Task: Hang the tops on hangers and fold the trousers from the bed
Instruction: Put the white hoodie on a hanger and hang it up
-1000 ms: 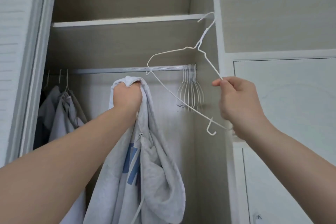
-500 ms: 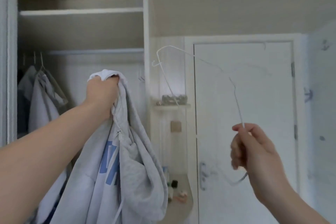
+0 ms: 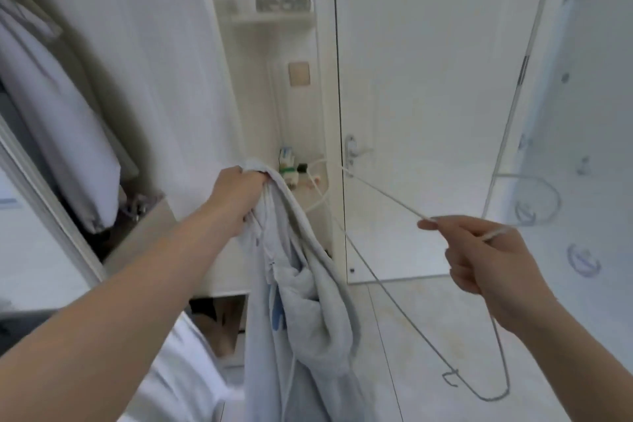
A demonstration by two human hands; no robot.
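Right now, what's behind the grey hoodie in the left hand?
Small boxes on a low shelf show past its top edge, beside one end of the wire hanger. The hoodie hides anything lower.

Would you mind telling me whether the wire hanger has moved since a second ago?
Yes. The hanger, pinched by the right hand, has moved rightward out of the wardrobe and now lies across the white door.

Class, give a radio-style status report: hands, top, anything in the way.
Left hand grips grey top, bunched, hanging down. Right hand pinches wire hanger, beside top, not yet in it. Nothing between them.
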